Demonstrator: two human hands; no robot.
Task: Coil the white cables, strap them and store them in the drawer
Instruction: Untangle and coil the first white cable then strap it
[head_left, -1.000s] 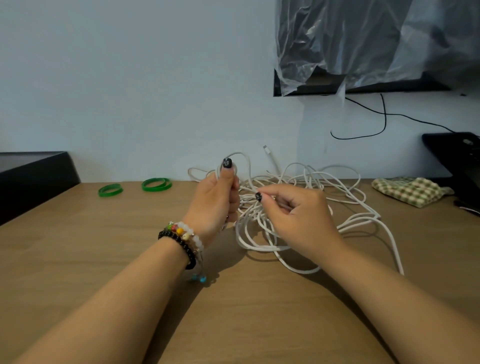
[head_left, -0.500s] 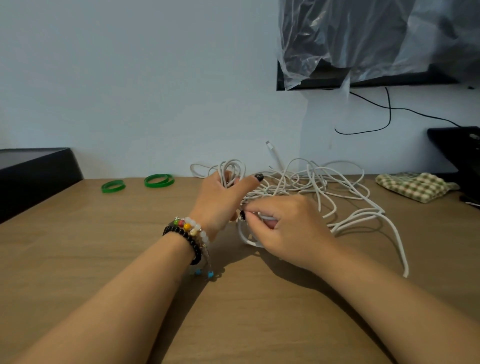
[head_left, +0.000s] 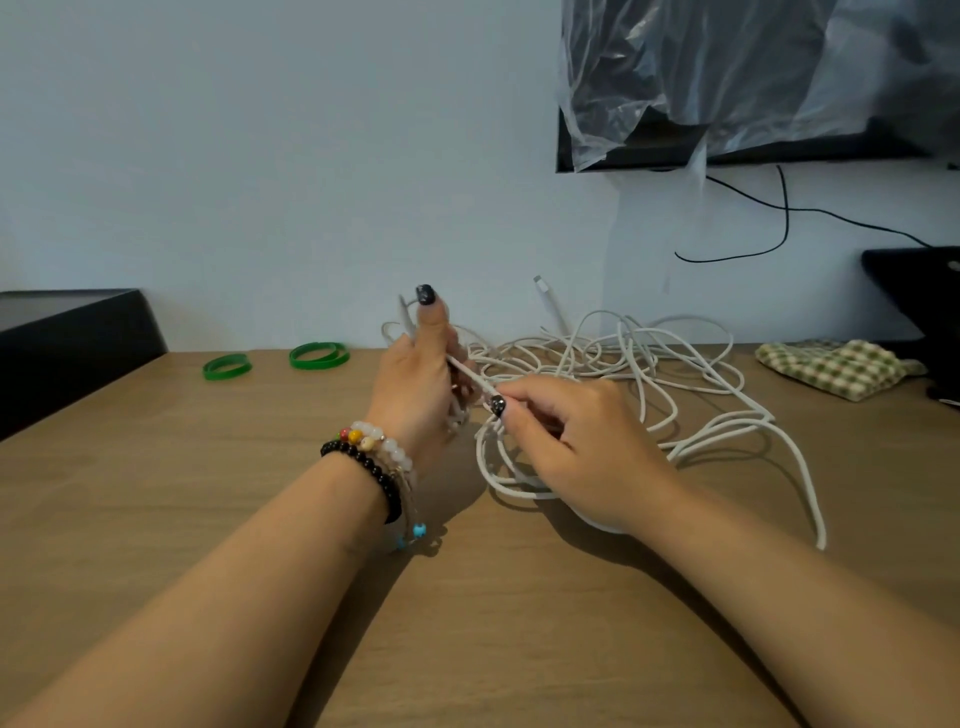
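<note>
Nearest me, the right hand (head_left: 582, 447) pinches a white cable between thumb and fingers, low over the table (head_left: 156, 519). Just left of it and a little farther, the left hand (head_left: 415, 384) grips a few loops of the same cable in curled fingers, thumb up. A short taut run joins the two hands. Behind and to the right sprawl the tangled cables (head_left: 649, 374). Farther left, by the wall, lie two green bands (head_left: 317, 356).

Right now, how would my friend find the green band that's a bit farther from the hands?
Start at the black box at the wooden table's left edge. Two green bands lie by the wall; it is the left green band, nearest the box and a single loop, while its neighbour looks doubled.
</note>
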